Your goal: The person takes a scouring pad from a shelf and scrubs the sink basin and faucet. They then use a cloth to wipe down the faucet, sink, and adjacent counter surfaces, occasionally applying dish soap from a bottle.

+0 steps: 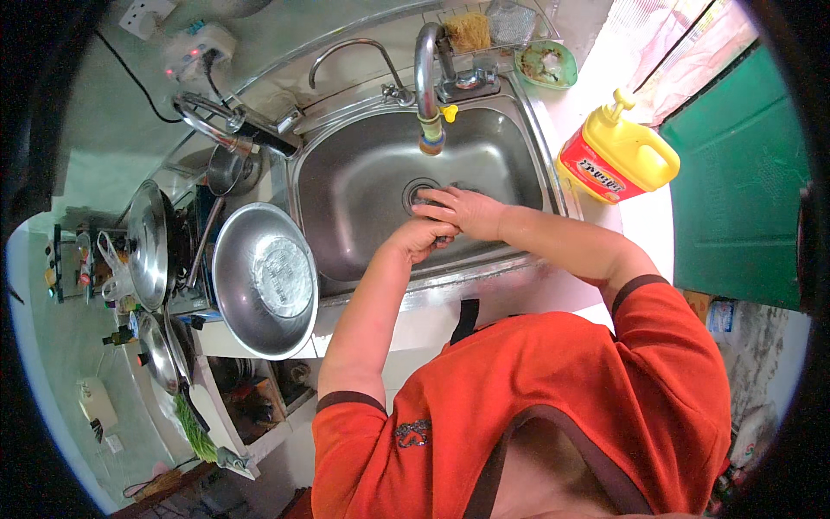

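Note:
Both of my hands are together over the front part of a stainless steel sink basin [363,188], near the drain [420,191]. My left hand [423,239] is curled, and a small dark patch shows by its fingers; whether it grips something I cannot tell. Resting against it from the right is my right hand [468,213], its fingers stretched out and slightly apart, the palm turned away. Behind the hands, a curved chrome faucet [426,71] with a yellow-tabbed fitting at its mouth points down into the basin. No water stream is visible.
Left of the sink, a metal bowl [243,279] leans near a lidded pan [148,246]. A yellow pump jug [616,156] and a green dish [548,63] stand on the right. Behind are a thin tap [353,44] and a wire rack with scrubbers [468,32].

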Demonstrator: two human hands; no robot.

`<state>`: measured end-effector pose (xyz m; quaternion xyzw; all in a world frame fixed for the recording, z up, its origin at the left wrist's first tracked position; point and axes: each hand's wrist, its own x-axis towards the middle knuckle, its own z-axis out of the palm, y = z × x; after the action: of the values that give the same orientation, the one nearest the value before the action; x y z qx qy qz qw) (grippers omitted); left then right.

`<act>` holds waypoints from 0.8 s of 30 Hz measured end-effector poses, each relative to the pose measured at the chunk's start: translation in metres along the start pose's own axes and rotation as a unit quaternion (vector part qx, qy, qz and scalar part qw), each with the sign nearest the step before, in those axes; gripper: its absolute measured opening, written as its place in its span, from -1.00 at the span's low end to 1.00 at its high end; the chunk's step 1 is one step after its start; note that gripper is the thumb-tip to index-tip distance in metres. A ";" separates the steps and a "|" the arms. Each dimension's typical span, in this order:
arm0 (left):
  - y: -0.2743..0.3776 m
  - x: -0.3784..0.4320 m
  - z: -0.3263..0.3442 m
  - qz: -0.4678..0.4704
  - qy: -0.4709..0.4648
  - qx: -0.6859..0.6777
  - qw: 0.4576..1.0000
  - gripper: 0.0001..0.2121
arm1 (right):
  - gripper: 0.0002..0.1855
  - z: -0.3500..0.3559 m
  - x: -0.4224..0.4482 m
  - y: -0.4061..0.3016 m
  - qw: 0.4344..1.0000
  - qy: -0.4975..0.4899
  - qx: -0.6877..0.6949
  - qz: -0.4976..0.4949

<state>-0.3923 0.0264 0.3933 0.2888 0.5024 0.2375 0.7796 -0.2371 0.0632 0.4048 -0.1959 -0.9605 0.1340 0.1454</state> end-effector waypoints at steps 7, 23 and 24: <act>0.027 -0.028 0.007 0.126 0.190 0.513 0.828 -0.79 | -0.78 -0.028 0.049 -0.031 0.973 -0.171 0.014 0.153; 0.004 -0.039 0.003 0.159 0.261 0.701 0.644 -0.70 | -0.52 0.028 0.020 -0.022 0.917 -0.053 0.284 0.274; -0.009 -0.038 -0.008 0.155 0.269 0.664 0.680 -0.60 | -0.50 0.026 0.020 -0.028 0.914 -0.082 0.304 0.255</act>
<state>-0.4135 -0.0034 0.4083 0.7279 0.6645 0.0271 0.1668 -0.2733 0.0412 0.3942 -0.3685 -0.7997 0.4673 0.0795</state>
